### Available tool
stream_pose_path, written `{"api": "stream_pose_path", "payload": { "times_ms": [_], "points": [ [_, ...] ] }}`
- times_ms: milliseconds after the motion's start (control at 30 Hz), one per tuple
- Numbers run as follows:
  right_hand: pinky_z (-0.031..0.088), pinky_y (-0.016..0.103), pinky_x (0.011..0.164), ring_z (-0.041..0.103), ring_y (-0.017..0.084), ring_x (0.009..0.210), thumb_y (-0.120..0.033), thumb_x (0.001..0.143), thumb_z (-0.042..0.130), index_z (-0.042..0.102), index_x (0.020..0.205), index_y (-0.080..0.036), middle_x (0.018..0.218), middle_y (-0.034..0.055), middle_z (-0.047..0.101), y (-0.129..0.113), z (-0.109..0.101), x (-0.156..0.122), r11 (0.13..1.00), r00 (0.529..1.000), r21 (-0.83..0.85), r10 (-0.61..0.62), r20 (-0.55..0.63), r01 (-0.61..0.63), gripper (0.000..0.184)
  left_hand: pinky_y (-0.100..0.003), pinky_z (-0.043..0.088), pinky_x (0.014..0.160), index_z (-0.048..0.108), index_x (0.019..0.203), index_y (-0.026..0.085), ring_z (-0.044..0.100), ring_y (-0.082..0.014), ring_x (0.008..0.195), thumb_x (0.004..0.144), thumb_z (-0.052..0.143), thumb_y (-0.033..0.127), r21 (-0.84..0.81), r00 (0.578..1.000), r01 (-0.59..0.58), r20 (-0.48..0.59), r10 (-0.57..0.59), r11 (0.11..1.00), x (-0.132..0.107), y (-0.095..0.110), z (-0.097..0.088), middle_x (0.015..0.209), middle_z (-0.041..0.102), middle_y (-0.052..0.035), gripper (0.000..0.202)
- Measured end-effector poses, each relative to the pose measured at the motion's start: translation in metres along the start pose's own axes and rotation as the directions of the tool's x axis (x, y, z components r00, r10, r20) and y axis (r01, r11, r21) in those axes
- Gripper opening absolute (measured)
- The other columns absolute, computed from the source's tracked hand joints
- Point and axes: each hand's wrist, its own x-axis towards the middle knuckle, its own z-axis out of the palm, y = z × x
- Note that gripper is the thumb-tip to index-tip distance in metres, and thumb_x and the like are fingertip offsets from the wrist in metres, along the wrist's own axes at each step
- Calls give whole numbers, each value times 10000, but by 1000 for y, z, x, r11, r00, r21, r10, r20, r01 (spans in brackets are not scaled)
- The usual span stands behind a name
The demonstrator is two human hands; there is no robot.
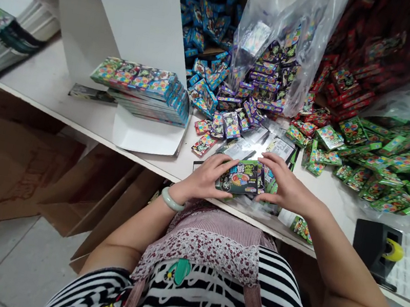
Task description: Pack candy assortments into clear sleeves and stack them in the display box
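Left hand: clamped on packet
Right hand: at its edge, grip unclear
Packet: likely being squared; next needs steadying

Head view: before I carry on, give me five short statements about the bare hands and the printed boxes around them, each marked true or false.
1. The bare left hand grips a dark, flat printed box. True.
2. A smooth, pale green bangle circles the right wrist. False: the bangle circles the left wrist.
3. A black tape dispenser with a yellow roll stands to the right of the bare right hand. True.
4. In the picture, the heap of small green printed boxes lies left of the heap of small blue printed boxes. False: the green heap lies to the right of the blue one.
5. Small printed boxes show through a clear plastic bag. True.
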Motion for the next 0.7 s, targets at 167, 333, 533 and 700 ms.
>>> {"api": "stream_pose_path", "payload": {
  "times_ms": [167,333,533,700],
  "points": [
    [379,617,1136,399,362,1402,-530,889,623,604,1214,-282,1412,162,453,-1,29,-2,991,977,14,135,-165,-134,409,-546,466,1057,267,1561,199,519,-357,1241,770,728,637,48,995,76,-74,-73,996,-1,-2,1,1338,510,-182,1015],
    [463,545,1078,493,333,1350,-530,919,559,702,1074,-263,1445,135,491,5,41,15,975,980,173,159,-118,-138,340,-548,473,1062,250,1560,215,511,-351,1268,786,700,651,46,993,89,-76,-86,995,-5,-6,-3,1365,497,-172,995],
    [539,436,852,671,249,870,-425,889,591,708,969,-237,959,69,737,26,30,129,966,910,167,243,-337,-196,236,-551,472,1079,238,1565,215,505,-348,1273,787,710,639,83,981,126,-157,-112,989,-18,-6,-35,1375,478,-177,1003],
    [424,472,950,567,343,1109,-297,893,573,669,1160,-133,1151,176,715,17,51,249,916,979,-361,121,-163,-174,328,-557,506,1025,223,1577,236,538,-351,1220,747,736,662,53,961,135,-249,-118,989,-36,-5,-45,1323,497,-168,1064]
  ]
}}
